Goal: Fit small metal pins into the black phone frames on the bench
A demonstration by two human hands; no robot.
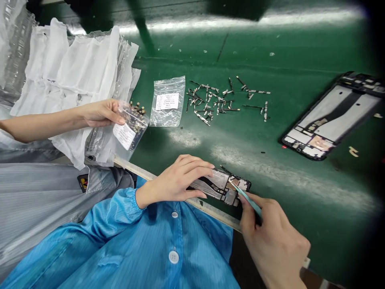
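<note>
At the table's front edge lies an opened smartphone (215, 186), its inner parts and a dark flex cable showing. My left hand (177, 180) is closed over its left end, thumb at the near side and fingers on the far side. Pinched in my right hand (275, 237) is a pair of light-blue tweezers (249, 200). Their tips touch or hover just over the copper-coloured patch near the phone's right end; which of these I cannot tell. A thin black strip (225, 170) sticks up at the phone's far edge.
A co-worker's hand (104, 114) at left holds a labelled bag of small parts (130, 130). Beyond are another clear bag (167, 102), scattered flex cables (210, 98) and white wrapping sheets (81, 68). A second opened phone (333, 116) lies at right on the green tabletop (300, 180).
</note>
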